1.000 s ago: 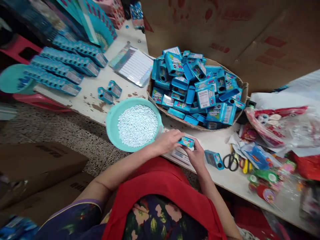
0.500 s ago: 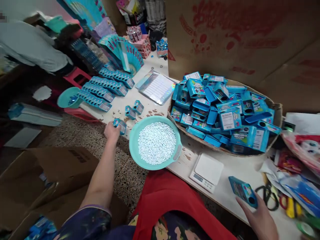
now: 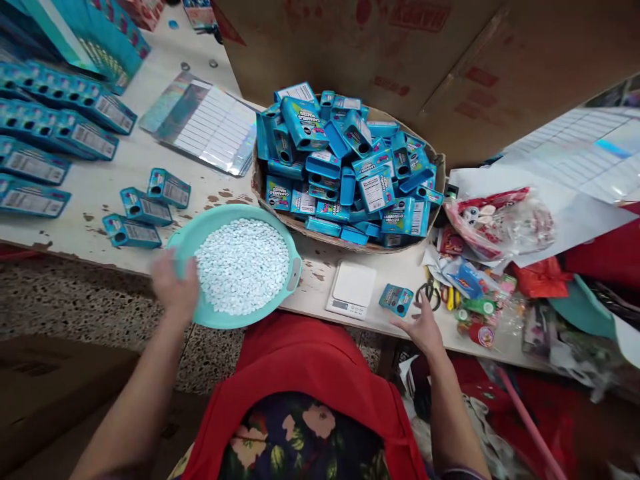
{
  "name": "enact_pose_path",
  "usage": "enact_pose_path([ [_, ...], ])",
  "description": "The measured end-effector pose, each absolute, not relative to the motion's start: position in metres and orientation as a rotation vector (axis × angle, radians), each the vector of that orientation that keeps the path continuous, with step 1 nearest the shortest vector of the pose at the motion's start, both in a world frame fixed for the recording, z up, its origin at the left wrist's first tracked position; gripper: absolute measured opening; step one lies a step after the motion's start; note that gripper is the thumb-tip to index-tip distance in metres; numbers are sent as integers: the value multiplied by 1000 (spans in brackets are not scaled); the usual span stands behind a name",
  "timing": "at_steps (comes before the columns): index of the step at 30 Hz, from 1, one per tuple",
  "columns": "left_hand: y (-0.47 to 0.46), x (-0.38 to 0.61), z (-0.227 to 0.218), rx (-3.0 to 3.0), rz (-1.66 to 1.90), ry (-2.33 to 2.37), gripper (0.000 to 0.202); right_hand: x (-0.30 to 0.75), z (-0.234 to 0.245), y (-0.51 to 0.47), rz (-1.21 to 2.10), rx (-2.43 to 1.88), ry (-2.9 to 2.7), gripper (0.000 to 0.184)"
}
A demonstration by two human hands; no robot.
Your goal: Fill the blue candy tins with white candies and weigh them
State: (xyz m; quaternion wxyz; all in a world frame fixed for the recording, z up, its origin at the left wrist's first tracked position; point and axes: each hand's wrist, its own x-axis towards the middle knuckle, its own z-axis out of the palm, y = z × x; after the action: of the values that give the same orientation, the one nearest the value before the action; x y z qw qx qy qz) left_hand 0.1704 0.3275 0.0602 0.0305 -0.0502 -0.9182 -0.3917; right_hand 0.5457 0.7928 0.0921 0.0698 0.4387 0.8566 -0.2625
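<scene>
My left hand [image 3: 175,287], blurred by motion, is at the left rim of a turquoise basin [image 3: 183,239] full of small white candies [image 3: 245,267]. Its thumb and fingers are apart and it holds nothing. Three small blue candy boxes [image 3: 145,205] stand on the table just beyond it. On the right, my right hand [image 3: 424,328] is open, fingers spread, close beside a single blue candy box [image 3: 396,300] lying on the table. Whether a fingertip touches that box I cannot tell. A white digital scale [image 3: 353,288] sits left of this box.
A cardboard tray [image 3: 440,180] heaped with blue boxes stands behind the scale. Rows of boxes [image 3: 60,133] and silvery label sheets [image 3: 210,127] occupy the left. Scissors [image 3: 430,297], wrappers and a plastic bag [image 3: 500,223] crowd the right. A large carton [image 3: 350,40] rises behind.
My left hand has let go of its box, now standing beside the other two, and moved to the basin. My right hand has come off its box. The view has swung right.
</scene>
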Motion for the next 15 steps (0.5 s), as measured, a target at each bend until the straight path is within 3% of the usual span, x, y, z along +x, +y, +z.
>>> enact_pose_path([
  [2,359,202,54,-247,-952,-3023,63,553,92,808,-769,1076,2788,96],
  [5,397,215,45,226,-756,-3307,69,547,86,831,-635,617,2947,62],
  [8,420,208,42,562,-693,-3310,71,533,72,844,-641,344,2945,48],
  [12,445,209,45,560,-815,-3320,65,541,60,842,-764,416,2912,30],
  [15,461,218,48,451,-917,-3343,66,553,76,829,-843,743,2917,44],
])
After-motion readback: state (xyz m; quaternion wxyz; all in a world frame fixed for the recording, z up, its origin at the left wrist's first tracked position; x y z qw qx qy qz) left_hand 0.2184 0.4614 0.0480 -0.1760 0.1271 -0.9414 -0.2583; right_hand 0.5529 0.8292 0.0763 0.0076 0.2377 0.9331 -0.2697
